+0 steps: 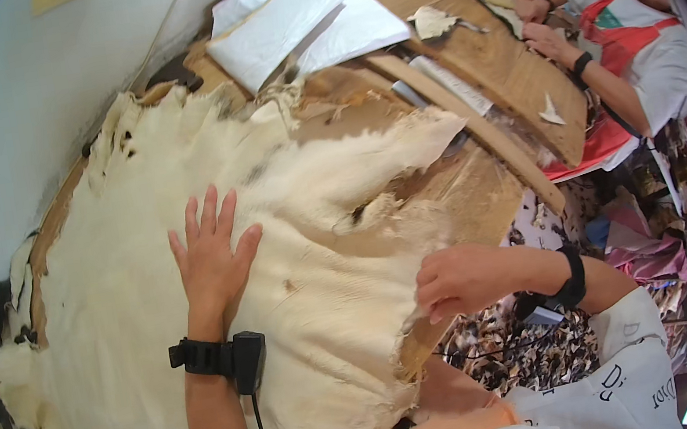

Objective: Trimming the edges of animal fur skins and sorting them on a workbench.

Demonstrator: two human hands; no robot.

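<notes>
A large cream-coloured animal hide [123, 283], skin side up, spreads over the wooden table; dark fur shows along its far-left edge. My left hand [215, 256] lies flat on the middle of it, fingers spread, with nothing held. At the hide's right edge my right hand [464, 279] is closed, its fingers curled over the border of the skin. The fingertips there are partly hidden. Soft creases run across the skin between my hands. A ragged flap [413, 142] of the hide reaches toward the upper right.
White folded sheets [306, 20] lie at the far side. A long wooden strip [473, 133] runs beside the hide. Across the wooden table [506, 57], a co-worker in a red apron [619, 40] handles a piece of hide. Fur scraps [532, 346] cover the area below right.
</notes>
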